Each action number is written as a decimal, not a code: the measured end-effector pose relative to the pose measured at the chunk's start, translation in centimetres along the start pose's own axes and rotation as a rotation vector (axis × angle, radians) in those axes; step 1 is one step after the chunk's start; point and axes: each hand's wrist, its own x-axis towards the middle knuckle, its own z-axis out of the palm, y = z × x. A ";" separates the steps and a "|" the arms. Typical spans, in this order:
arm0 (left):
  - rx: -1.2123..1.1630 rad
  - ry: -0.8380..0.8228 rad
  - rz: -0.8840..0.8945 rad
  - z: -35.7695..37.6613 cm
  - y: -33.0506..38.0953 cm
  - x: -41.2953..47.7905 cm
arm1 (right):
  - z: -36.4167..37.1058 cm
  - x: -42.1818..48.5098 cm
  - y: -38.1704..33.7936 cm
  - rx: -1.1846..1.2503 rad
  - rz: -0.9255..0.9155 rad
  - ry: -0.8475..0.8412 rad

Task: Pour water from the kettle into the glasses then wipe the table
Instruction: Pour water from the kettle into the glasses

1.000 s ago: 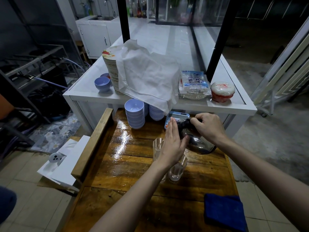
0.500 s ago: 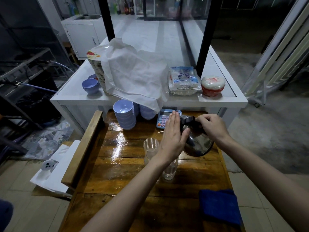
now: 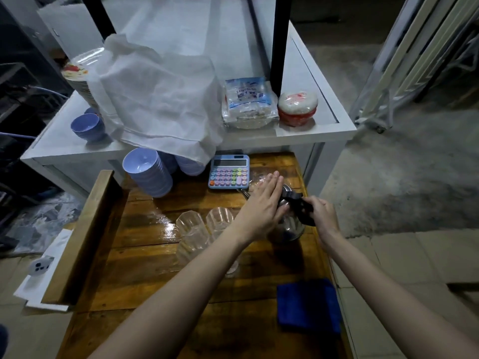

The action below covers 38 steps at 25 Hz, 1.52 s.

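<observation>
A folded blue cloth (image 3: 308, 305) lies nearest on the glossy, wet-looking plank table (image 3: 145, 255). Beyond it stand ribbed clear glasses (image 3: 204, 226), partly hidden by the left forearm. The left hand (image 3: 261, 206), fingers straight and flat, presses the side of the rounded steel kettle (image 3: 287, 226), which sits right of the glasses. The right hand (image 3: 322, 216) grips its black handle (image 3: 300, 207). Farther off, a pastel calculator (image 3: 229, 172) and stacked lilac bowls (image 3: 149, 172).

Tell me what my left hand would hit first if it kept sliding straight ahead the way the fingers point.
Probably the pastel-keyed blue calculator. Your left hand lies flat against the shiny metal kettle, fingers aimed away and slightly right, so they might pass its right edge onto bare wooden table. Depth is unclear.
</observation>
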 end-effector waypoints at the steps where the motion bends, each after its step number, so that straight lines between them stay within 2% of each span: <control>1: 0.025 -0.025 0.012 0.6 -0.1 0.4 | -0.1 0.6 0.8 0.022 0.017 0.015; 8: 0.089 -0.119 -0.015 4.1 -1.1 1.7 | -0.1 3.9 4.5 0.050 0.066 -0.008; 18: 0.233 -0.055 -0.028 6.1 0.2 1.5 | -0.7 3.8 5.7 0.123 0.051 -0.035; 28: 0.280 -0.083 -0.051 6.1 0.8 1.6 | -0.9 3.5 5.7 0.088 0.028 -0.005; 31: 0.312 -0.088 -0.027 5.6 0.9 1.5 | -1.4 3.8 6.4 -0.013 -0.027 0.063; 35: 0.230 -0.021 0.066 5.3 2.1 -1.4 | -3.0 2.2 8.6 -0.223 -0.105 0.212; 38: 0.134 0.007 0.093 6.6 3.1 -6.7 | -3.8 -2.2 11.7 -0.463 -0.262 0.179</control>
